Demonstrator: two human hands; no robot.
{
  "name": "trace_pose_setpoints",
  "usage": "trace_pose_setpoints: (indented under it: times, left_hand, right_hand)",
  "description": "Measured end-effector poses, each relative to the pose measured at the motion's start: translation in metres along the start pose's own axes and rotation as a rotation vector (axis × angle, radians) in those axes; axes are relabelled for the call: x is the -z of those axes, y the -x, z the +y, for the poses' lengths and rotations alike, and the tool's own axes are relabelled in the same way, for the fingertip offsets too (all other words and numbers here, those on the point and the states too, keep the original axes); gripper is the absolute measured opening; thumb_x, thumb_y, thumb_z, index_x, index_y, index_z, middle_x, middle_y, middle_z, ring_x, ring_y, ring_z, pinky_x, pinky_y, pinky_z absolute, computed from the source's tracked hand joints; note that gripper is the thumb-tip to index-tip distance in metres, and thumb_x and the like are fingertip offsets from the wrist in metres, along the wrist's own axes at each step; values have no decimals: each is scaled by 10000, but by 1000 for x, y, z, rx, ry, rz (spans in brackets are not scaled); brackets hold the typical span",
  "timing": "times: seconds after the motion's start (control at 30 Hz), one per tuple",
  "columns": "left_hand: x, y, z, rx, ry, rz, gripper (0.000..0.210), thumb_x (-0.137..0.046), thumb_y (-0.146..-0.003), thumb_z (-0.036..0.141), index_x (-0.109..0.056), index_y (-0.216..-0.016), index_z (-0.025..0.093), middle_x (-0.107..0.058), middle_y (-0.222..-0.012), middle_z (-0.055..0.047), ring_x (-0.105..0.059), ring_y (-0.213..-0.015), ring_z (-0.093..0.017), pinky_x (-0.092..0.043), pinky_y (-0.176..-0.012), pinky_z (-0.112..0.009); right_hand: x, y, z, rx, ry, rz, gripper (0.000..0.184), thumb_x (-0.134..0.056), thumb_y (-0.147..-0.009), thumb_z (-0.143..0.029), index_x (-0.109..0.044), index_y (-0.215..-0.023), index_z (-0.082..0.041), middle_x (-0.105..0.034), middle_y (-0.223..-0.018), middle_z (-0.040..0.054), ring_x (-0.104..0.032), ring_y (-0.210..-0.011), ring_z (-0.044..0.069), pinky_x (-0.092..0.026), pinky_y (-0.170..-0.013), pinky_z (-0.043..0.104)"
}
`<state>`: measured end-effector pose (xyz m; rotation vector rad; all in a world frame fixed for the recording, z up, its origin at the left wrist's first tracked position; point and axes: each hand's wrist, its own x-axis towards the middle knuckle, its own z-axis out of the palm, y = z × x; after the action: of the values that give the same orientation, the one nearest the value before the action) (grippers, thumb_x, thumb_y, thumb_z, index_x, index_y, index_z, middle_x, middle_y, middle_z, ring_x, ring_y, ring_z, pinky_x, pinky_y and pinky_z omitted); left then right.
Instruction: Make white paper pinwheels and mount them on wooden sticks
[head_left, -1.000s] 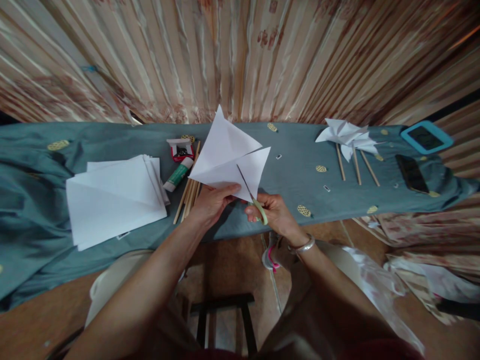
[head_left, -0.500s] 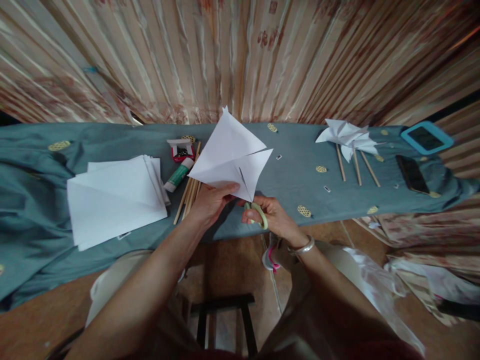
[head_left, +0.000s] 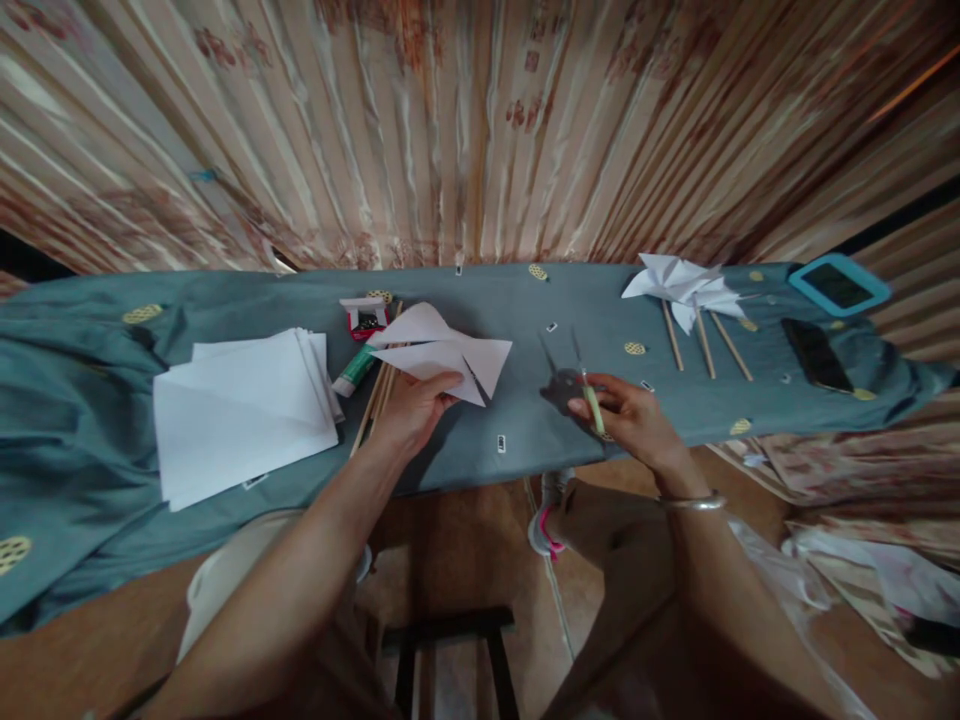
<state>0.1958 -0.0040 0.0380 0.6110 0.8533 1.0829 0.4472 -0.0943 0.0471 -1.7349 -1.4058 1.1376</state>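
Left hand [head_left: 424,405]: pinches slit paper [head_left: 431,358]; light pressure should avoid creases.
Right hand [head_left: 628,415]: grips scissors [head_left: 593,408], right of that pinch; best pointed away.

On the worktop [head_left: 517,410] before the curtain [head_left: 450,140], a paper stack [head_left: 244,420] lies left, a glue stick [head_left: 355,371], box [head_left: 365,321] and sticks [head_left: 373,405] beside it, pinwheels [head_left: 684,283] and a phone [head_left: 817,355] right, with the held sheet [head_left: 448,361] left of scissors [head_left: 593,408] over the middle.

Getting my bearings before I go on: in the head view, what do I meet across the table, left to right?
Paper stack, glue stick, cut sheet in the left hand, scissors in the right hand, paper pinwheels, phone.
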Motion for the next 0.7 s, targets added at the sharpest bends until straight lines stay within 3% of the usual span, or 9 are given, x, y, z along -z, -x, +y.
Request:
trace_pose_setpoints:
  times: [0.1, 0.17, 0.27, 0.5, 0.6, 0.7]
  left_hand:
    - [-3, 5, -9, 66, -26, -7, 450, -739, -506, 86, -649, -939, 166, -729, -897, -26, -679, -930, -233, -560, -800, -368]
    - [-4, 7, -15, 98, -49, -21, 477, -748, -494, 102, -658, -960, 151, -733, -897, -45, -678, -930, -247, -560, -794, -368]
    - [-3, 10, -21, 127, -80, -38, 473, -764, -491, 131, -671, -955, 133, -732, -873, -60, -678, -895, -247, -553, -747, -340]
    - [0, 13, -22, 165, -123, -1, 341, -799, -524, 188, -665, -833, 134, -709, -810, -35, -638, -680, -148, -483, -545, -227]
    - [0, 15, -20, 153, -133, -6, 336, -800, -549, 214, -666, -846, 132, -708, -815, -42, -637, -674, -145, -481, -535, -225]
    - [1, 16, -20, 129, -135, -3, 336, -794, -567, 233, -663, -859, 133, -710, -832, -51, -645, -694, -157, -500, -567, -247]
  right_hand:
    - [4, -6, 13, 27, 421, 376, 579, -661, -777, -505, -599, -1204, -120, -685, -657, 37, -630, -611, 199, -435, -549, 278]
    - [2, -10, 18, 12, 640, 461, 566, -638, -805, -428, -563, -1263, -104, -737, -793, 94, -691, -741, 255, -480, -631, 311]
    - [-3, -12, 21, 26, 814, 459, 531, -620, -831, -362, -549, -1277, -83, -742, -982, 161, -709, -873, 293, -506, -722, 339]
    - [-10, -6, 16, 77, 1097, 416, 369, -556, -899, -310, -622, -1198, -105, -737, -933, 173, -694, -842, 285, -504, -728, 341]
    - [-11, -6, 12, 111, 1109, 432, 293, -561, -895, -277, -667, -1118, -120, -727, -1003, 173, -675, -902, 297, -511, -772, 362]
    - [-15, -8, 7, 234, 989, 473, 282, -520, -914, -262, -672, -1112, -131, -707, -1098, 169, -655, -992, 296, -510, -863, 395]
